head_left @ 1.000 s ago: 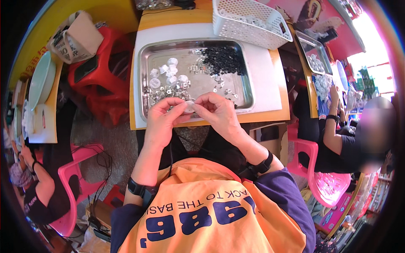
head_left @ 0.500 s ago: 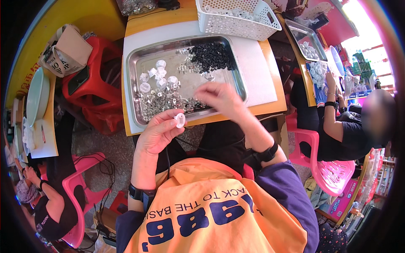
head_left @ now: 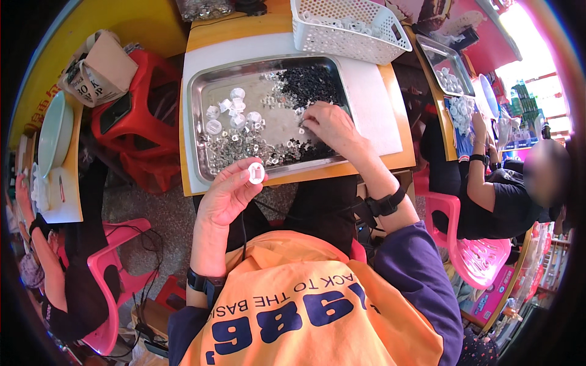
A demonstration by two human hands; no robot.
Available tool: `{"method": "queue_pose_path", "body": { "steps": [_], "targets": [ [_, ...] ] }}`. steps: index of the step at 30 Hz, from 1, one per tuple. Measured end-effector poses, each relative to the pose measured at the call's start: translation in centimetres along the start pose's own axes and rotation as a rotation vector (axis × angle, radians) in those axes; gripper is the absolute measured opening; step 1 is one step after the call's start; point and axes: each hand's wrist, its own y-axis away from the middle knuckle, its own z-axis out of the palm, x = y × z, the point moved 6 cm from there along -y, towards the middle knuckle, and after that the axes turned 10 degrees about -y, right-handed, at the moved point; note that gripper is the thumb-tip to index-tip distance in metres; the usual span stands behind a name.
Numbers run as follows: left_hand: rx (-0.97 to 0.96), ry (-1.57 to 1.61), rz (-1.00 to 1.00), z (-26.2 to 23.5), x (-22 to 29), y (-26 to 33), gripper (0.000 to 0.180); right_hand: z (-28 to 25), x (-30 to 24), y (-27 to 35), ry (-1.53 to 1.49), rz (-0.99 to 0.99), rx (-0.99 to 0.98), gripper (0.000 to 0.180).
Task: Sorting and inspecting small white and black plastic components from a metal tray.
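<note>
My left hand (head_left: 227, 196) is raised in front of the table edge and pinches a small white round plastic part (head_left: 256, 172) between thumb and fingers. My right hand (head_left: 330, 127) reaches into the steel tray (head_left: 196, 116), fingertips down among small parts near the middle. The tray holds a heap of small black pieces (head_left: 310, 85), several white round caps (head_left: 231, 112) and a spread of small silvery parts (head_left: 244, 146). Whether the right hand's fingers grip a piece is hidden.
A white perforated basket (head_left: 342, 29) stands behind the tray on the wooden table (head_left: 397, 160). Red stools (head_left: 131, 122) and a cardboard box (head_left: 101, 67) are at the left. Another person (head_left: 500, 189) sits at the right by a second tray (head_left: 445, 64); a third person's arm (head_left: 36, 232) is at far left.
My hands were together at the tray's front edge; since then the left hand has drawn back with the white part and the right hand has moved farther into the tray.
</note>
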Motion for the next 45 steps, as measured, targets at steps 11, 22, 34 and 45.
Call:
{"method": "queue_pose_path", "body": {
  "steps": [11, 22, 34, 45],
  "targets": [
    [-0.006, 0.006, 0.005, 0.0, 0.1, 0.0, 0.03, -1.3, 0.6, -0.3, -0.211, 0.181, -0.092, 0.015],
    [-0.03, 0.033, 0.008, -0.3, 0.1, 0.0, 0.03, 0.6, -0.8, -1.1, -0.03, 0.06, 0.009, 0.012],
    [-0.027, 0.039, 0.014, 0.3, 0.3, -0.3, 0.033, -0.4, -0.1, 1.3, -0.794, 0.371, 0.002, 0.007],
    [-0.021, 0.03, 0.035, 0.9, 0.5, -0.1, 0.029, 1.7, -4.6, 2.8, -1.833, 0.55, -0.154, 0.007]
  ]
}}
